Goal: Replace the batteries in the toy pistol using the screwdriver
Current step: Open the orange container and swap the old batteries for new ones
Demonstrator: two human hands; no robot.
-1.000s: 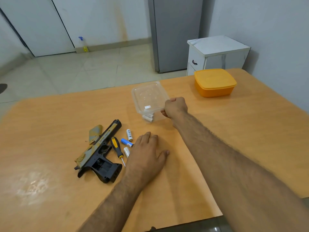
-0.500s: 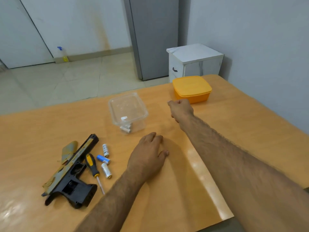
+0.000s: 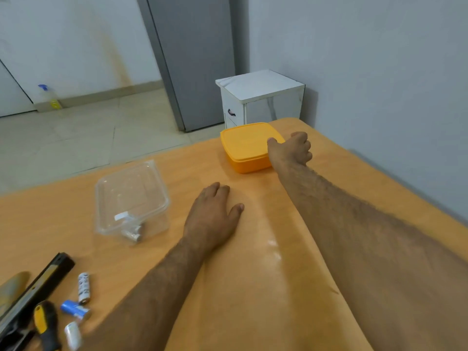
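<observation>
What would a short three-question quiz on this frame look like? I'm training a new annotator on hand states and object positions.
1. True or false: the left hand lies flat on the table.
2. What does the right hand reach? A) clear container B) orange lidded box C) screwdriver
3. How many loose batteries lie beside the screwdriver?

Key: 1 true; 2 B, thumb on the lid, fingers curled at its far edge; 3 three: white, blue, white.

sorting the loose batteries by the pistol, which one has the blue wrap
The middle battery of the three: its body is blue with a silver end. The battery above it and the one below it are white.
</observation>
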